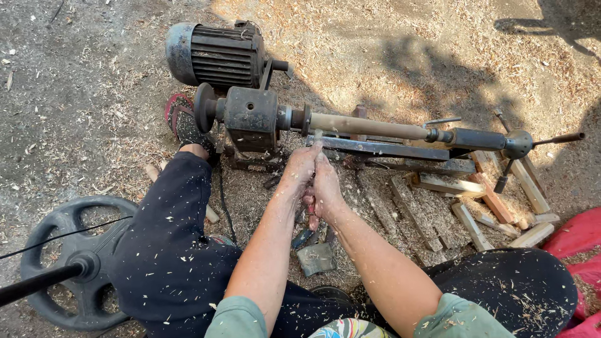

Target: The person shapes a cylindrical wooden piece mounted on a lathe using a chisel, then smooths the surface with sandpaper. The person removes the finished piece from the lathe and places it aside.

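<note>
Outdoors, sawdust-strewn ground [94, 94] under lathe [250, 116].

ground: bare dirt [75, 81] strewn with pale wood shavings [400, 37] | light: strong sun, hard shadows [551, 25] at upper right | surroundings: scrap wood offcuts [494, 200], black wheel [62, 263] lower left, red sacks [579, 235] at right edge

motor [216, 55] behind lathe [253, 116], offcuts [482, 200] right

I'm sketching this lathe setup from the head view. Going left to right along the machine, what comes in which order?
Grey ribbed electric motor → dark round pulley wheel → rusty boxy headstock → pale turned wooden spindle → dark metal tailstock sleeve → round metal hub with rod handles.
</note>
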